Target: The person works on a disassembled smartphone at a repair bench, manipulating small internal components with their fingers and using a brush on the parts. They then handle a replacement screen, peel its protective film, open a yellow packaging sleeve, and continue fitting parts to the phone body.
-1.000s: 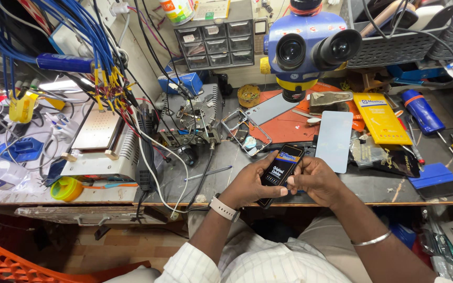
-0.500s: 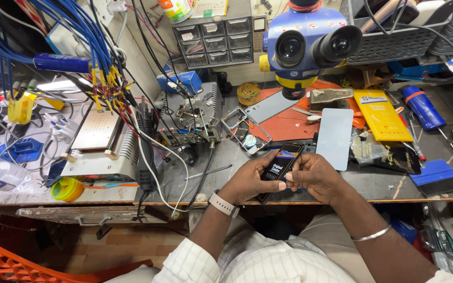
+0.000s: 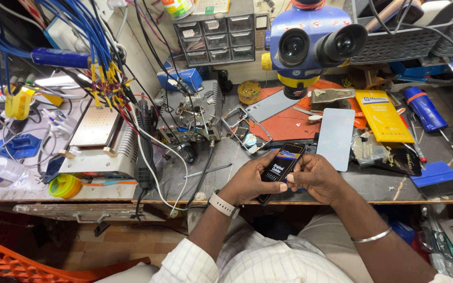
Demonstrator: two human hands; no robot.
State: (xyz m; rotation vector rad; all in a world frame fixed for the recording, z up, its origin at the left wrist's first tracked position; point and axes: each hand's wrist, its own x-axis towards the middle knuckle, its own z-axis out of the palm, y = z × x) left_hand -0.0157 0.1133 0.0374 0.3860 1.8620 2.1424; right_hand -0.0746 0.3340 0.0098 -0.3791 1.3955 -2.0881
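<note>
Both my hands hold a small black packet with a blue label (image 3: pixel 280 166) just over the front edge of the workbench. My left hand (image 3: pixel 247 181) cups it from below and the left, with a pale watch strap on that wrist. My right hand (image 3: pixel 315 175) grips its right side, thumb on the face. A silver bangle sits on my right forearm. A grey phone back panel (image 3: pixel 335 138) lies flat on the bench just beyond my right hand.
A blue stereo microscope (image 3: pixel 313 47) stands over an orange mat (image 3: pixel 289 123). A metal phone frame (image 3: pixel 245 126), a yellow packet (image 3: pixel 381 115), a blue scraper (image 3: pixel 436 179), a drawer cabinet (image 3: pixel 218 32), blue wire bundles (image 3: pixel 95 47), a hot plate (image 3: pixel 98 139) and a yellow tape roll (image 3: pixel 65 186) crowd the bench.
The hands and packet have stayed in place over the bench edge; my fingers have shifted slightly on the packet. The view has tilted a little.
</note>
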